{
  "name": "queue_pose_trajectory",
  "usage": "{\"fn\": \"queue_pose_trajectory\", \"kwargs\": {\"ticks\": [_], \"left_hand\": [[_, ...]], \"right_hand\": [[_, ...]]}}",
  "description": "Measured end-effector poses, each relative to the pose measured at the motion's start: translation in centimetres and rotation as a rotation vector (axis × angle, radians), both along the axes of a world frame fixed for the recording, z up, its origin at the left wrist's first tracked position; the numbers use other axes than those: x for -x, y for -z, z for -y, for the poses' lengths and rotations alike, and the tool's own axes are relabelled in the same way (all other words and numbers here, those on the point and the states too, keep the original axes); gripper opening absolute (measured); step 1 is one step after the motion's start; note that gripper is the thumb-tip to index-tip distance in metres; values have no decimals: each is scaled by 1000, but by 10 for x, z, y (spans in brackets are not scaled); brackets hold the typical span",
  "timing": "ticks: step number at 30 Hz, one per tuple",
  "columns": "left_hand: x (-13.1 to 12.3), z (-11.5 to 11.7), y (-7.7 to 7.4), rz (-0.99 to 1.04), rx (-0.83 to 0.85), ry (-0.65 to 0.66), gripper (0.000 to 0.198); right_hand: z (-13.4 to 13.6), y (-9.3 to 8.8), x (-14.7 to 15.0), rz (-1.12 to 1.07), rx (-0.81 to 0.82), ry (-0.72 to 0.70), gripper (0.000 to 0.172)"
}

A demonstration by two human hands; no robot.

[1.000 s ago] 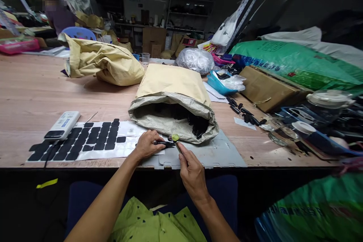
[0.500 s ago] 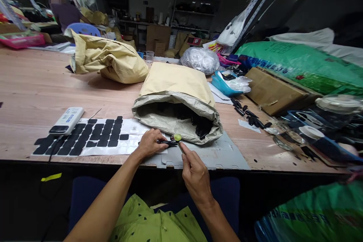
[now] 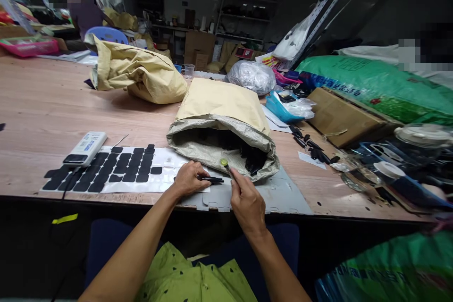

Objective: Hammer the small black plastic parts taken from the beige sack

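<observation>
My left hand (image 3: pixel 191 179) pinches a slim black part (image 3: pixel 213 180) against the grey board (image 3: pixel 247 198) at the table's front edge. In my right hand (image 3: pixel 248 203) is a small hammer (image 3: pixel 226 167) with a yellow-green face, gripped by its thin handle. Its head is raised a little above and to the right of the black part, apart from it. Just behind both hands lies a tan sack (image 3: pixel 222 99), its mouth facing me, with black pieces (image 3: pixel 253 160) inside. Left of my left hand is a white sheet (image 3: pixel 166 163) bearing rows of black squarish stickers (image 3: pixel 129 165).
A white device (image 3: pixel 85 149) with a cable rests on the sheet's left part. Behind it lies another tan sack (image 3: pixel 141 71). Loose black parts (image 3: pixel 314 148), a cardboard box (image 3: pixel 347 115) and jars (image 3: pixel 423 134) occupy the right side. A person (image 3: pixel 87 14) is at the far left.
The hammer has lifted off the black part, and my right hand has shifted slightly right. My left hand keeps its hold. The whole view has shifted slightly.
</observation>
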State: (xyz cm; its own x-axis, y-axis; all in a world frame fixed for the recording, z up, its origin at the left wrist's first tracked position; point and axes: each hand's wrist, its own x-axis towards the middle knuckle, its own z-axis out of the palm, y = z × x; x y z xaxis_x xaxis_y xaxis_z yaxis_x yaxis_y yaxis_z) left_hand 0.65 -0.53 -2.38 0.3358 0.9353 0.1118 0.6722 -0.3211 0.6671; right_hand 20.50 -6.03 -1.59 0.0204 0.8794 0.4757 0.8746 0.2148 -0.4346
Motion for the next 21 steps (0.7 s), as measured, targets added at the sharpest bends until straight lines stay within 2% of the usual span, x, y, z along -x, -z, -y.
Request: {"fn": "queue_pose_trajectory", "kwargs": {"ticks": [3, 6, 9, 13, 15, 18, 20, 21], "left_hand": [[-1, 3, -2, -16, -18, -4, 18], [-1, 4, -2, -17, -37, -6, 19], [0, 2, 0, -18, -46, -4, 19], [0, 5, -5, 3, -53, -10, 15], [-1, 19, -13, 89, -52, 27, 15], [-6, 59, -23, 254, 16, 192, 18], [-10, 90, -19, 274, 125, 323, 19], [-12, 103, -12, 249, 185, 359, 19]], "right_hand": [[-22, 9, -9, 189, -44, 99, 36], [-35, 22, -12, 327, -77, 129, 35], [-36, 30, -11, 360, -103, 139, 35], [-34, 30, -9, 345, -81, 146, 35], [-34, 29, -9, 338, -74, 151, 34], [-34, 29, -9, 332, -81, 152, 33], [-34, 30, -9, 329, -83, 151, 33], [-34, 31, -10, 328, -81, 150, 33]]}}
